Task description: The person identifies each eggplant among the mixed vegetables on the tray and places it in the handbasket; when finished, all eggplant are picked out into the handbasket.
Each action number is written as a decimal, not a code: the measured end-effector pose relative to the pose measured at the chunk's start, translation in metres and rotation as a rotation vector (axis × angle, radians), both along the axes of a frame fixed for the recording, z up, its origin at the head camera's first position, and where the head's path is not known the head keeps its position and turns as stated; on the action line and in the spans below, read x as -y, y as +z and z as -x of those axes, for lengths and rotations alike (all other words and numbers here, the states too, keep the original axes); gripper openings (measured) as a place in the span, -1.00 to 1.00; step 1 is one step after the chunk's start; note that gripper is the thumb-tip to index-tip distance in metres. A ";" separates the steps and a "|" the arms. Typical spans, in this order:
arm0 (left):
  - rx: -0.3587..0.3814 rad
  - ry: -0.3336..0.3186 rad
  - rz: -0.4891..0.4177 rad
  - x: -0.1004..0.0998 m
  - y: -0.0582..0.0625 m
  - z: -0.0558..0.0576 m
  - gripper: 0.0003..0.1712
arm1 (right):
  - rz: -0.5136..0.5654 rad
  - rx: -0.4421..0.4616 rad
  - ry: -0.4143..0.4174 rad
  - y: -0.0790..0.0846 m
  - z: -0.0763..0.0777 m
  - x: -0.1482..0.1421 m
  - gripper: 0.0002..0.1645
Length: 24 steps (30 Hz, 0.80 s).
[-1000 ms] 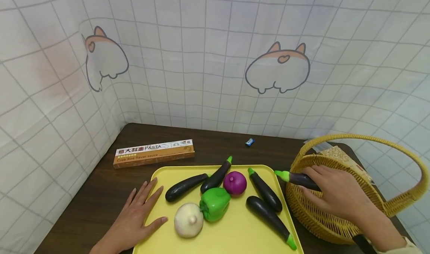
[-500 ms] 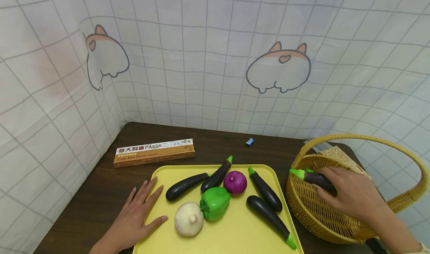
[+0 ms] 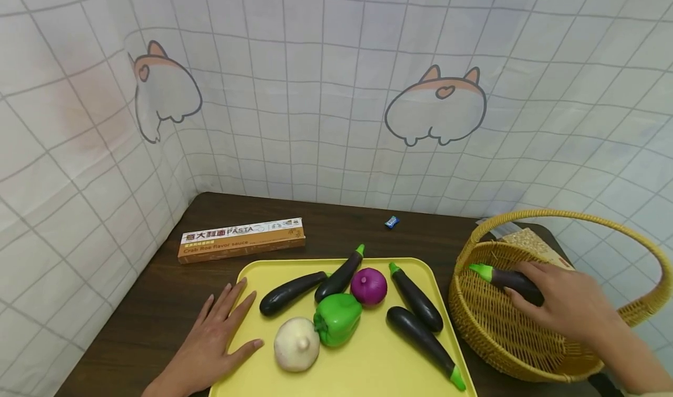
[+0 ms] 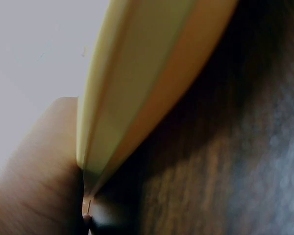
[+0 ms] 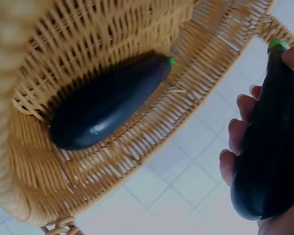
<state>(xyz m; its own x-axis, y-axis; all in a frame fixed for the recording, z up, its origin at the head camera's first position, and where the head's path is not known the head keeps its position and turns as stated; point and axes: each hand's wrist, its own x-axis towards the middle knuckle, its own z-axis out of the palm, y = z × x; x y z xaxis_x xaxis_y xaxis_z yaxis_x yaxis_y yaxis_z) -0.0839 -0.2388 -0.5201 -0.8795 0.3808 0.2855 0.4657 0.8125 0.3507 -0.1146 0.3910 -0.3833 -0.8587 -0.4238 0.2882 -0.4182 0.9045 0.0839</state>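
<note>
My right hand (image 3: 570, 303) grips a dark eggplant (image 3: 517, 283) with a green stem, held over the yellow wicker basket (image 3: 465, 321). A second eggplant (image 5: 112, 103) lies inside the basket in the right wrist view. With fingers spread, my left hand (image 3: 210, 338) rests on the left rim of the yellow tray (image 3: 363, 379). On that tray lie several eggplants (image 3: 415, 298), a purple onion (image 3: 369, 286), a green bell pepper (image 3: 337, 320) and a white garlic-like bulb (image 3: 297, 344). The left wrist view shows mostly the tray's side (image 4: 122, 98) and part of the hand.
A pasta box (image 3: 242, 240) lies behind the tray at the left. Farther back is a small blue wrapped piece (image 3: 391, 222). The basket's tall handle (image 3: 568, 213) arches over its opening, and a bag of grains (image 3: 528, 242) lies behind it.
My right hand has carried the eggplant rightward and slightly downward, from the basket's left rim to over its inside. The left hand and the tray's vegetables stay put.
</note>
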 end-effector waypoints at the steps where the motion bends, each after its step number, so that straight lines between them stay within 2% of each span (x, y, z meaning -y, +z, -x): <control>1: -0.003 0.000 0.000 0.000 0.000 0.000 -0.01 | -0.012 0.012 -0.012 0.000 0.001 -0.001 -0.57; 8: -0.005 -0.005 0.007 0.001 -0.002 0.001 -0.01 | -0.039 0.114 -0.059 -0.003 0.016 -0.003 -0.61; 17: 0.001 -0.006 -0.002 -0.001 -0.004 -0.001 -0.01 | -0.058 0.241 -0.107 -0.011 0.032 -0.009 -0.49; 24: -0.008 0.002 0.003 -0.001 0.000 -0.001 -0.01 | -0.102 0.251 -0.105 -0.020 0.039 -0.010 -0.48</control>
<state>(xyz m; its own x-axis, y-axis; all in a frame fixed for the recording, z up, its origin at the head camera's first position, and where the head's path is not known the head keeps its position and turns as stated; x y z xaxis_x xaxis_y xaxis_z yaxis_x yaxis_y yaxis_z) -0.0832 -0.2378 -0.5197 -0.8778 0.3800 0.2916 0.4669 0.8146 0.3441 -0.1534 0.4014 -0.4030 -0.9384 -0.3448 0.0214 -0.3420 0.9360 0.0827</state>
